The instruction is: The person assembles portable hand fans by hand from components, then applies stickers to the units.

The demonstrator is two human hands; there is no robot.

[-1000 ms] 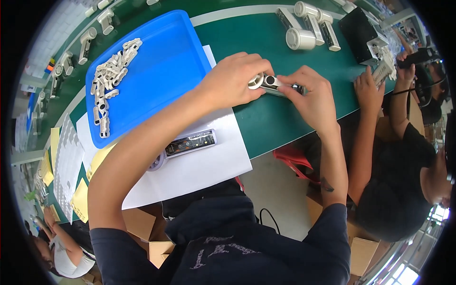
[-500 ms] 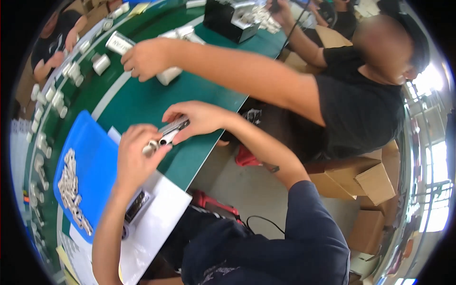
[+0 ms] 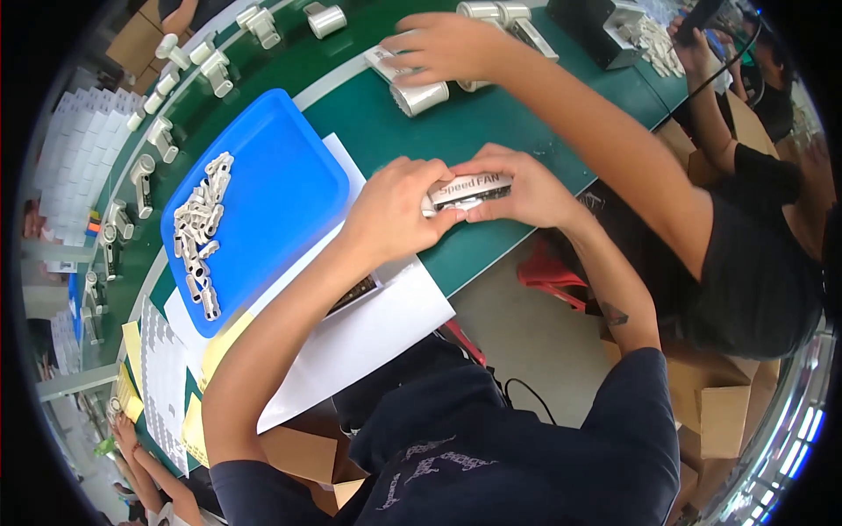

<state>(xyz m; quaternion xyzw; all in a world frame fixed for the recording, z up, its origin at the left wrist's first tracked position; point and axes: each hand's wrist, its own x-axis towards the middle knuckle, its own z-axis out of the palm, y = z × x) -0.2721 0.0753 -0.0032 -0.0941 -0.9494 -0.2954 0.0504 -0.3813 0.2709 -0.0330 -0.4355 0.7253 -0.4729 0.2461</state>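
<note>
Above the green table I hold a white handheld fan (image 3: 469, 189) between both hands, its printed side facing up. My left hand (image 3: 395, 203) grips its left end, thumb along the near edge. My right hand (image 3: 526, 188) closes on the right end, with fingers over the top and thumb below. The fan's underside is hidden. Left of my hands lies a blue tray (image 3: 285, 180) with a strip of small white and silver parts (image 3: 200, 219). A white paper sheet (image 3: 377, 329) lies under my left forearm, which partly covers a dark, boxy object (image 3: 353, 294).
A co-worker's hand (image 3: 452, 48) reaches in from the right over white fan pieces (image 3: 419, 98). Behind the tray, a green conveyor belt (image 3: 289, 54) carries several more fans. A black box (image 3: 596, 35) stands at the far right. Cardboard boxes (image 3: 715, 399) sit lower right.
My view has swung, so the tray and table sit further right and higher. The fan has turned in my hands to show its printed side. The co-worker's hand has drawn back from the belt.
</note>
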